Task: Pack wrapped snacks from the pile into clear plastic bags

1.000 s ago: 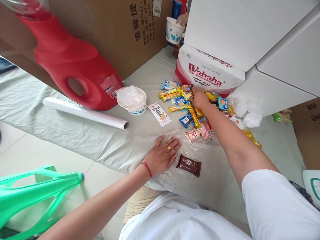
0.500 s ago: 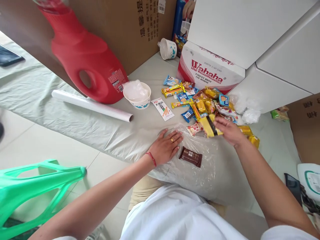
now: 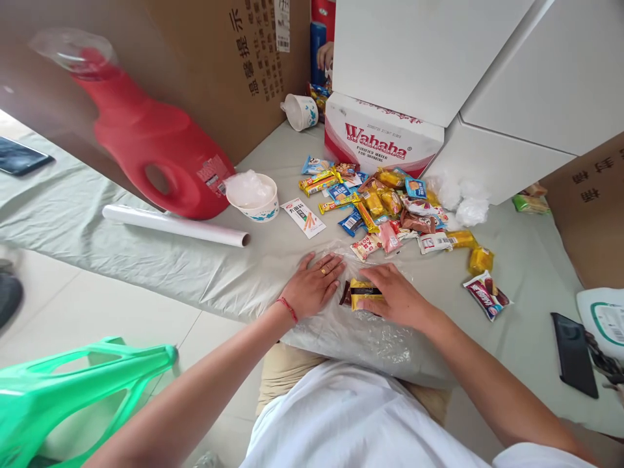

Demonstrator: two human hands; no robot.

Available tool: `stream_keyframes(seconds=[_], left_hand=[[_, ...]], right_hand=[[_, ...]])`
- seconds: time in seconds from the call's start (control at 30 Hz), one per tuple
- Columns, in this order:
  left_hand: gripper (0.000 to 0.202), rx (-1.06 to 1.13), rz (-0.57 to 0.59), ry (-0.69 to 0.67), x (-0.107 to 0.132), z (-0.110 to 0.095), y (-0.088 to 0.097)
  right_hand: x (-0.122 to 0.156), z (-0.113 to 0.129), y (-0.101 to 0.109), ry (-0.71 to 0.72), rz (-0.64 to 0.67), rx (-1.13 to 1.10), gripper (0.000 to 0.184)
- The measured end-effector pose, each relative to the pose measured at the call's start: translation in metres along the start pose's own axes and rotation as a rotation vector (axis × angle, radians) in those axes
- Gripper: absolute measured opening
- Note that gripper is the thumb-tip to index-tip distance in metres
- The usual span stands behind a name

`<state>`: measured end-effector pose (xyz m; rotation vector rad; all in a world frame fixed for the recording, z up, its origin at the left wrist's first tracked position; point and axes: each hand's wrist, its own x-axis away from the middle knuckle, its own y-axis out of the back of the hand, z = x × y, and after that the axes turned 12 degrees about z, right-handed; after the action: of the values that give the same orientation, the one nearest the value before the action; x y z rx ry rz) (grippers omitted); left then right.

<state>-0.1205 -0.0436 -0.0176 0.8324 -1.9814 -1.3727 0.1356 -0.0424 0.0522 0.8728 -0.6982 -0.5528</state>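
Note:
My left hand point(image 3: 314, 285) lies flat with fingers apart on a sheet of clear plastic film point(image 3: 351, 335) at the table's front edge. Just to its right, my right hand point(image 3: 397, 296) grips a yellow snack packet point(image 3: 363, 294) with a black band. That packet rests over a brown-wrapped snack point(image 3: 345, 294), which shows only at its left end. Beyond both hands spreads a pile of wrapped snacks point(image 3: 375, 201) in yellow, blue, brown and pink. A white snack packet point(image 3: 303, 218) lies apart at the pile's left.
A paper cup point(image 3: 258, 209) with plastic inside stands by a red detergent bottle point(image 3: 166, 149). A white film roll point(image 3: 175, 225) lies in front of them. A Wahaha box point(image 3: 380, 133) stands behind the snacks. Phones lie at both sides; a green stool point(image 3: 88, 390) is lower left.
My right hand has brought the yellow packet from the pile's edge down and left onto the brown-wrapped snack. My left hand stays flat on the film. The view has shifted slightly.

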Motion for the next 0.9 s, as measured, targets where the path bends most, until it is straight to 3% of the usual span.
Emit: stream_keyframes(seconds=[0.07,0.17,0.37,0.5,0.63,0.73,0.77,0.8,0.9], left_hand=[[0.05,0.005,0.003,0.006,0.0,0.0,0.001],[0.05,0.008,-0.012,0.008,0.001,0.0,0.001],[0.051,0.011,-0.053,-0.035,-0.001,0.01,-0.008],[0.051,0.104,-0.064,-0.065,0.0,0.021,-0.002],[0.053,0.176,-0.195,-0.066,0.019,0.022,0.019],[0.06,0.118,-0.388,-0.079,0.045,0.011,0.03],[0.062,0.086,-0.405,-0.12,0.054,0.006,0.031],[0.064,0.051,-0.373,-0.184,0.063,0.003,0.03],[0.063,-0.034,-0.1,-0.362,0.087,0.001,0.022]], right_hand=[[0.01,0.007,-0.008,-0.019,-0.001,0.025,0.067],[0.015,0.02,-0.02,-0.164,-0.064,0.038,0.052],[0.001,0.038,-0.048,-0.297,-0.207,0.018,0.049],[0.014,0.026,-0.052,-0.161,-0.35,-0.091,0.063],[0.065,0.017,-0.049,0.013,-0.53,-0.174,0.04],[0.109,0.009,-0.063,0.126,-0.422,-0.125,0.034],[0.121,0.006,-0.072,0.136,-0.363,-0.086,0.037],[0.131,0.004,-0.082,0.137,-0.3,-0.037,0.043],[0.145,-0.003,-0.114,0.103,-0.192,0.064,0.053]])
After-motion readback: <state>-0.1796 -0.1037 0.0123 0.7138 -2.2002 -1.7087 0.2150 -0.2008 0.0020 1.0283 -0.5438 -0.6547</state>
